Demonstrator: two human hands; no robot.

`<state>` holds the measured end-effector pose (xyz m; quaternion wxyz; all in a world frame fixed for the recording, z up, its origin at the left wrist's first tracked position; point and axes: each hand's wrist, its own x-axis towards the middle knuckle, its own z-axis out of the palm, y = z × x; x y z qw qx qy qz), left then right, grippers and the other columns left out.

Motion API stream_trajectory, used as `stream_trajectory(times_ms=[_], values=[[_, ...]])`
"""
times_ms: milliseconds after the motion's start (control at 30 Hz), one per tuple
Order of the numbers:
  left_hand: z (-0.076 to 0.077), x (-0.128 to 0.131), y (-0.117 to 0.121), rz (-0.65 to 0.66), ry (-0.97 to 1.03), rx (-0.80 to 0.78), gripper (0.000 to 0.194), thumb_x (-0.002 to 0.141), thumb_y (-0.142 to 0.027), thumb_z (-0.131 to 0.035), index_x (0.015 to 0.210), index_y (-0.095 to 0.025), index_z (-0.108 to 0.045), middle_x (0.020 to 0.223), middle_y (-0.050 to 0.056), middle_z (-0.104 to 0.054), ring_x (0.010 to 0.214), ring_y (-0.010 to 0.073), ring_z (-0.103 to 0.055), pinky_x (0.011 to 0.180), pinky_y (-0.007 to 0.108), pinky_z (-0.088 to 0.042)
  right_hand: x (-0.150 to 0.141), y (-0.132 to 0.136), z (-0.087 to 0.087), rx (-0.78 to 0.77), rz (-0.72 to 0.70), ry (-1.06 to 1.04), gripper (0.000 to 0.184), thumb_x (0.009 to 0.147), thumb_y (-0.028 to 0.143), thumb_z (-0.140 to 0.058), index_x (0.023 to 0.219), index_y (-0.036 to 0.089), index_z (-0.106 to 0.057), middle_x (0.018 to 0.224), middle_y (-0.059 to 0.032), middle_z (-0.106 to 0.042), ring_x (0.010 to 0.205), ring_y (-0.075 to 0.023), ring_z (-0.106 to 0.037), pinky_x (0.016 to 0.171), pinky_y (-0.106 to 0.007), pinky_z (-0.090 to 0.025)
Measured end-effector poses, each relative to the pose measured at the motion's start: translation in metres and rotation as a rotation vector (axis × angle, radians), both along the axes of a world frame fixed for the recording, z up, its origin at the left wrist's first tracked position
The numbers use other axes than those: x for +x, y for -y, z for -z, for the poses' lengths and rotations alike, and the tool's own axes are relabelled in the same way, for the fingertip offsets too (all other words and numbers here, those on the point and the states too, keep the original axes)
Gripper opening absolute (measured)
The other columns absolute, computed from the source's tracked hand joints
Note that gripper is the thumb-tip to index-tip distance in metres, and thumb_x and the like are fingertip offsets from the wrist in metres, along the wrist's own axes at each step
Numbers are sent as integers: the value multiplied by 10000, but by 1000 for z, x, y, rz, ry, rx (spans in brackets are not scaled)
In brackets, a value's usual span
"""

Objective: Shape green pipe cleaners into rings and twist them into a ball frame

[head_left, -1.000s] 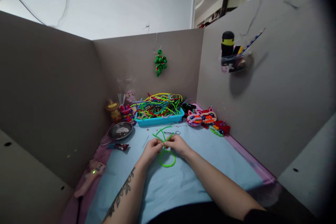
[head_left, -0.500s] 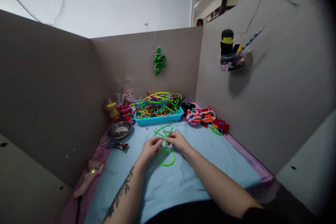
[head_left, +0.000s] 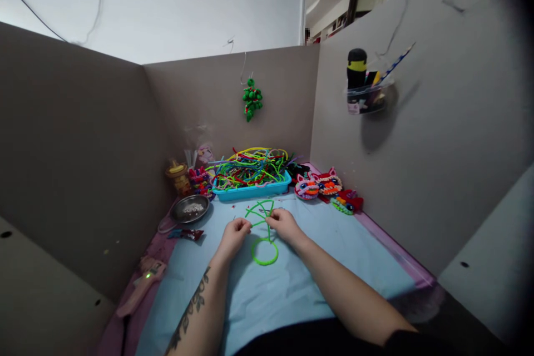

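Green pipe cleaners (head_left: 260,211), bent and crossing one another, stretch between my two hands above the table. Below them hangs or lies a bright green ring (head_left: 265,262) of the same fuzzy stuff, joined by a short upright stem. My left hand (head_left: 236,232) pinches the end of one pipe cleaner at the left. On the other side, my right hand (head_left: 283,223) is closed on the pipe cleaners near where they cross. Its fingertips partly hide the crossing. A small pair of scissors (head_left: 263,210) seems to lie behind the strands, mostly covered.
A blue tray (head_left: 254,192) heaped with colourful pipe cleaners stands at the back. Left are a metal dish (head_left: 189,209) of small white bits and a pink glue gun (head_left: 142,286). Finished fuzzy figures (head_left: 329,183) sit at right. Grey panels (head_left: 233,72) enclose the table.
My left hand has moved left, away from my right hand, drawing out a pipe cleaner end. The right hand stays nearly in place; the gap between the hands is wider.
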<state>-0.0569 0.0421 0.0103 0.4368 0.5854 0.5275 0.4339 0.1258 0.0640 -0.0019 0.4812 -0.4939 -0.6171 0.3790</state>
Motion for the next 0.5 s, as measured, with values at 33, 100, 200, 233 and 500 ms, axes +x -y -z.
stream_trajectory(times_ms=[33,100,200,233,500], values=[[-1,-1,-1,-11,4,5,268,669,-397,-621,635,-133,-590,550,-9,-558,424,67,-390,423,204,-267,0,0,0,-10,-9,-7,186,639,240,-579,482,172,-506,471,22,-525,493,-107,-452,508,-235,-319],[-1,-3,-2,-24,71,-4,309,665,-427,-634,760,-132,-623,602,9,-592,475,88,-460,441,204,-301,-1,-1,-1,-64,-30,-92,190,638,270,-590,495,169,-515,480,12,-543,498,-110,-467,514,-235,-329],[-1,-3,-3,-34,288,-42,554,661,-490,-650,1108,-180,-543,897,81,-649,720,157,-600,563,237,-419,-2,-2,-1,-190,9,-346,207,615,350,-630,590,161,-550,520,6,-569,511,-112,-491,496,-226,-323],[0,-3,-3,-36,345,-54,619,655,-501,-658,1171,-199,-500,1005,106,-631,811,178,-609,623,263,-445,-4,-2,0,-235,26,-440,230,595,367,-649,627,159,-558,537,8,-571,516,-111,-498,488,-221,-321],[4,11,-1,6,153,104,328,623,-414,-702,813,-146,-702,868,88,-674,848,222,-583,788,316,-410,-21,11,-3,-353,-168,-747,313,480,221,-746,732,175,-566,572,43,-559,516,-92,-519,499,-209,-377]])
